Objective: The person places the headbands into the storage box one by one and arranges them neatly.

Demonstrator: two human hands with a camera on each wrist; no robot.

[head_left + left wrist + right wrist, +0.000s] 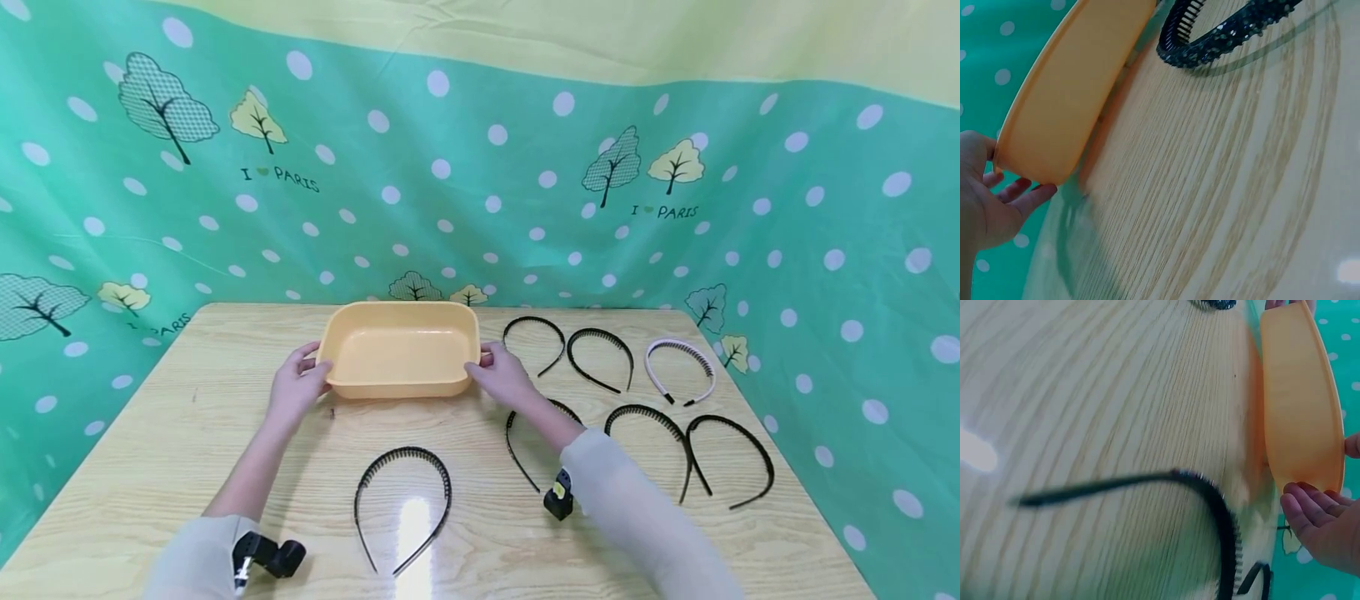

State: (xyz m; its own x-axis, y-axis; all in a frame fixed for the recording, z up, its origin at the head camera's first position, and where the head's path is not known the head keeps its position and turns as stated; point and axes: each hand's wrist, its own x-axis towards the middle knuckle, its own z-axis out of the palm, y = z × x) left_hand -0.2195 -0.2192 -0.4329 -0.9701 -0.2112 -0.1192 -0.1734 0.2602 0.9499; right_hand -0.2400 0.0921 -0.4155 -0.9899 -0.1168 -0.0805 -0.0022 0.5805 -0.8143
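A shallow peach-orange plastic basin [401,358] with nothing in it is held at the far side of the table. My left hand [296,383] grips its left end, thumb over the rim and fingers against the outer wall. At the opposite end my right hand [504,377] holds it in the same way. Both wrist views show the outer wall of the basin [1066,94] with fingers curled below it. Slivers of green cloth between basin and table suggest it is raised slightly. In front lies a black toothed headband [405,452], apart from both hands.
Several more black headbands [647,408] lie on the right of the wooden table [187,433], one partly hidden under my right forearm. A pale lilac headband [678,344] lies at the far right. Green dotted cloth [450,208] hangs behind and at both sides.
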